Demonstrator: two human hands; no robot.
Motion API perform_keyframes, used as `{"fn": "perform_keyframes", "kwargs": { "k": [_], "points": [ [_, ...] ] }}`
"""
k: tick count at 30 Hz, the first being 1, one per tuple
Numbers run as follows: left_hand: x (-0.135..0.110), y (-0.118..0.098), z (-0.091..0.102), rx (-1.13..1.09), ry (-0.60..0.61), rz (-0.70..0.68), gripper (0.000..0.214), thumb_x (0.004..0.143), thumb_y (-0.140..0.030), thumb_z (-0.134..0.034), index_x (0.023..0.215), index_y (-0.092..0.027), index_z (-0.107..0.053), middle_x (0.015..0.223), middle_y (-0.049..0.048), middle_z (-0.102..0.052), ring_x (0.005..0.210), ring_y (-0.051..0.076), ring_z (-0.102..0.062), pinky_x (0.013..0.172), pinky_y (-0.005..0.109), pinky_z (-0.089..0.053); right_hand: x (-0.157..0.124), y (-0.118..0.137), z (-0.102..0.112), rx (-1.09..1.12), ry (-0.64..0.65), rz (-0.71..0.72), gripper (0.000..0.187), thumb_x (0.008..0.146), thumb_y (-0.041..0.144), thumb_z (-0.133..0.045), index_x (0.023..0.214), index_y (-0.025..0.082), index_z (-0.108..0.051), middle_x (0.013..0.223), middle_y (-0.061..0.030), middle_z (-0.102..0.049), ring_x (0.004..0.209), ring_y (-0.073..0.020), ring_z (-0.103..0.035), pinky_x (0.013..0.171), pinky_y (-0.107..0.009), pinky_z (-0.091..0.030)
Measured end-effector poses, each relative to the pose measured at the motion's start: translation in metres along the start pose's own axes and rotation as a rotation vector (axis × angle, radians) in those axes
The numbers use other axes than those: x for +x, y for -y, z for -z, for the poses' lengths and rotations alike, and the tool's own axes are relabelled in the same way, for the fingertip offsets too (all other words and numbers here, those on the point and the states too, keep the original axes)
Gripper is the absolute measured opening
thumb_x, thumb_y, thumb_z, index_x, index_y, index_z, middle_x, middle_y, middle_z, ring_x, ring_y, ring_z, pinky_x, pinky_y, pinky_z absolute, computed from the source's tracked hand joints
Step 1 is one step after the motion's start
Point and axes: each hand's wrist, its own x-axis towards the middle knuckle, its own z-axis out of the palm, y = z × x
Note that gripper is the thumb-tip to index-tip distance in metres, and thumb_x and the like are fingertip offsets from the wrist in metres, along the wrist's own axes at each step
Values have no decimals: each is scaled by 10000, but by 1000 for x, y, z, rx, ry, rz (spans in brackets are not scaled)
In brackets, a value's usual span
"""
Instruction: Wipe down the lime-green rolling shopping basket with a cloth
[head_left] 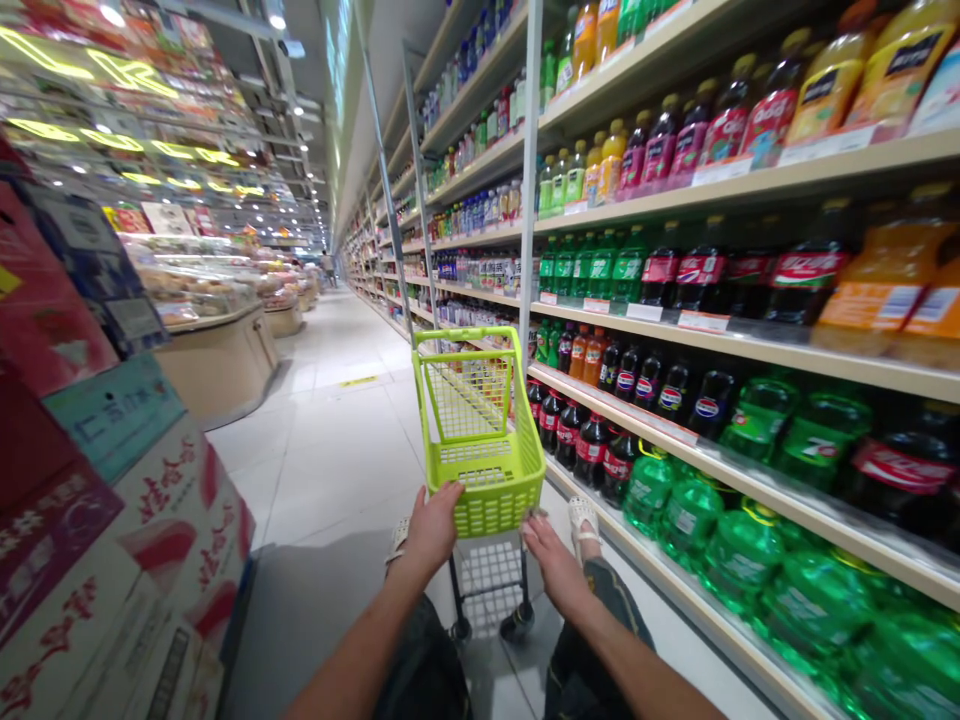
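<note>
A small lime-green shopping cart (480, 515) stands on the floor between my legs, with a grid basket on a dark wheeled frame. My left hand (433, 530) is at the near left corner of the basket, its fingers bent against the plastic edge. My right hand (556, 565) lies by the near right corner, fingers stretched forward, tips touching or very close to the basket. Part of the left fingers is hidden. Below the basket is a pale lower rack (491, 572). White shoes (581, 522) show on either side of the cart.
Shelves (750, 340) of drink bottles run along the right, with large green bottles (742, 545) lowest. On the left, stacked cartons (172, 500) stand close by. A rounded display counter (217, 370) is farther off. Pale tiled floor (337, 430) stretches ahead.
</note>
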Motion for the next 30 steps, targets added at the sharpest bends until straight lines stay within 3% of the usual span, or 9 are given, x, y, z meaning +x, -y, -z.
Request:
{"fn": "perform_keyframes", "kwargs": {
  "k": [3,7,10,14,16,20,22,28,30],
  "points": [
    [-2,0,-1,-44,-5,21,518,709,3,-316,1143,-210,-501,1240,47,-533,1177,162,-445,1039,462,-207,14,6,17,27,-31,32,552,779,-13,-311,1288,184,-399,1342,-86,-400,1291,-174,-254,995,-400,-370],
    [-8,-1,0,-116,-18,35,574,649,27,-328,1130,-220,-520,1229,24,-544,1183,149,-437,1042,433,-223,63,12,37,1,-151,-55,493,795,37,-364,1262,177,-437,1337,-98,-404,1289,-197,-262,1026,-460,-310],
    [-13,3,2,-129,-33,30,599,626,33,-335,1144,-207,-516,1214,31,-556,1167,141,-454,1048,413,-226,83,33,20,-22,-138,-70,488,790,32,-365,1251,166,-452,1279,-119,-471,1258,-199,-329,992,-457,-356],
    [-19,18,1,-88,-105,103,597,662,24,-316,1206,-176,-460,1293,82,-473,1240,182,-367,1039,489,-204,85,69,-8,20,7,190,467,810,43,-361,1250,170,-453,1251,-97,-505,1256,-181,-332,970,-404,-394],
    [-21,23,-1,-67,-111,102,592,679,19,-308,1222,-172,-444,1313,90,-446,1251,181,-348,1045,485,-195,81,64,-3,10,22,197,451,825,59,-364,1250,181,-451,1265,-85,-492,1272,-178,-300,979,-407,-383],
    [-24,22,-10,-128,-123,116,616,680,21,-291,1258,-163,-400,1324,86,-433,1247,165,-355,1057,458,-196,73,17,30,-85,-49,-14,435,826,58,-359,1231,168,-475,1274,-110,-479,1278,-201,-284,988,-447,-361],
    [-23,20,-16,-183,-147,141,643,655,34,-290,1262,-155,-391,1329,80,-430,1242,156,-361,1058,432,-215,72,9,35,-101,-52,-67,446,809,38,-364,1225,148,-482,1269,-128,-480,1275,-208,-291,991,-450,-357],
    [-24,20,-25,-251,-243,124,684,612,39,-305,1268,-139,-374,1293,76,-475,1179,140,-440,1036,364,-292,85,86,-7,67,34,185,527,771,0,-385,1272,159,-421,1288,-101,-466,1285,-174,-271,1017,-408,-339],
    [-25,21,-25,-230,-250,105,691,605,38,-306,1267,-147,-378,1290,72,-479,1177,146,-444,1033,371,-299,86,93,-8,82,36,219,500,788,19,-398,1262,171,-435,1274,-91,-483,1284,-174,-273,1010,-407,-346]
  ]
}}
